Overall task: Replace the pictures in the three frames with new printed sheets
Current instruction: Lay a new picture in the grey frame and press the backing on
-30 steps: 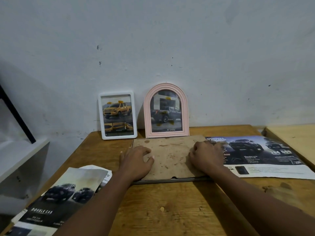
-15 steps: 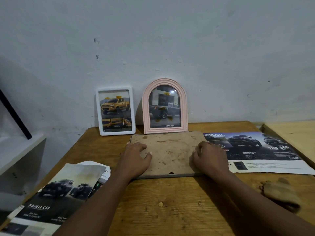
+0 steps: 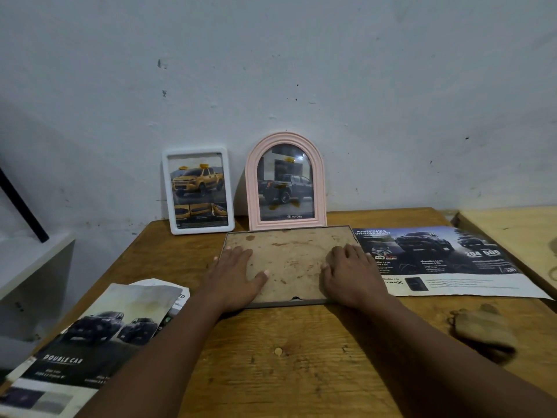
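**Both palms flat on the face-down frame**

Far left stands a white shelf [image 3: 33, 260] with a black bar [image 3: 21, 203] slanting up from it. On the tabletop [image 3: 295, 357], at its near left corner, lies a loose stack of brochures [image 3: 99, 333] showing dark pickups, with part of it over the edge. Against the wall [image 3: 301, 70] lean the white frame [image 3: 199, 191] with a yellow truck picture and, just beside it, the pink arched frame [image 3: 286, 182] with a dark truck picture. Both are upright and slightly tilted back.

Directly before the pink one lies the face-down frame [image 3: 289, 260], its stained brown backing board up and its far edge touching or almost touching the pink frame's foot. The left hand [image 3: 238, 279] rests across its left edge and the right hand [image 3: 349, 276] across its right edge. Each grip is spread wide and takes hold of nothing — straight fingers simply press on the board. The right hand covers the left margin of the printed sheet [image 3: 437, 260], which lies flat beside the frame. Nearer, a crumpled brown cloth [image 3: 482, 330] sits on the wood, and a paler second table [image 3: 518, 233] adjoins at far right.

A second ago the right hand's fingers were curled at the frame's edge — now they lie flat. The cloth has also come into view.
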Available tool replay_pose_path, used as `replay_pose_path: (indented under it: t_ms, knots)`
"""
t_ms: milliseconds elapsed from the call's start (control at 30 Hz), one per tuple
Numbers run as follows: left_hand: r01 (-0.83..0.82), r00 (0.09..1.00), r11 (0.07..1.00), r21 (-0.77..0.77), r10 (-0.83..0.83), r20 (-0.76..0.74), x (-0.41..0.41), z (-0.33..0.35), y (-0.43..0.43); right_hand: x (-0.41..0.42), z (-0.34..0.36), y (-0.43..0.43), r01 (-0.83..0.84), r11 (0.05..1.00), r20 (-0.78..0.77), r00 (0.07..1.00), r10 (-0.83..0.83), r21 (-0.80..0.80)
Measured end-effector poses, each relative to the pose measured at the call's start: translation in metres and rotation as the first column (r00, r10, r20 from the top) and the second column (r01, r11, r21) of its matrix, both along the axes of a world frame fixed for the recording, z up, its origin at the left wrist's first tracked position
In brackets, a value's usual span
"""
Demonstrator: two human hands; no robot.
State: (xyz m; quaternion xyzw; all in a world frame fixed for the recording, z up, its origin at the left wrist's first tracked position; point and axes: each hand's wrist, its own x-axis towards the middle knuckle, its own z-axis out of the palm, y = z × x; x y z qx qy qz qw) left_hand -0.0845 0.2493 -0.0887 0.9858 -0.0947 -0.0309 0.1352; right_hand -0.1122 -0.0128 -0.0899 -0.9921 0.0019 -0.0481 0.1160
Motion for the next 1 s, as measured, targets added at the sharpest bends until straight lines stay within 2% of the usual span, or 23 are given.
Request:
replay_pose_path:
  t_ms: [67, 200, 367, 500, 667, 800, 1000]
  knots:
    - [0.02, 0.997, 0.996, 0.086, -0.014, -0.076, -0.003, 0.006, -0.003, 0.003, 0.007, -0.008, -0.116, 0.993, -0.093, 0.989, 0.114, -0.018]
    - [0.033, 0.98, 0.999, 0.043, -0.024, -0.2, -0.002, 0.014, 0.0, 0.0, 0.018, -0.032, -0.284, 0.958, -0.278, 0.924, 0.263, -0.039]
    - [0.032, 0.986, 0.997, -0.075, -0.044, -0.16, -0.004, 0.011, 0.005, 0.0, 0.011, -0.047, -0.368, 0.93, -0.254, 0.899, 0.356, 0.0]
    - [0.007, 0.998, 0.985, -0.174, -0.017, -0.057, -0.008, 0.005, 0.005, -0.001, 0.008, -0.048, -0.358, 0.932, -0.19, 0.912, 0.363, 0.057]
    - [-0.001, 0.998, 0.986, -0.17, -0.011, -0.065, -0.009, 0.006, 0.003, -0.005, 0.006, -0.046, -0.328, 0.933, -0.131, 0.929, 0.347, 0.15]
    - [0.01, 0.996, 0.991, -0.13, -0.022, -0.088, -0.01, 0.009, 0.003, -0.004, 0.006, -0.043, -0.308, 0.945, -0.159, 0.933, 0.323, 0.112]
    - [0.023, 0.995, 0.994, -0.107, -0.033, -0.092, -0.005, 0.013, 0.002, -0.003, 0.009, -0.036, -0.262, 0.964, -0.21, 0.946, 0.248, -0.044]
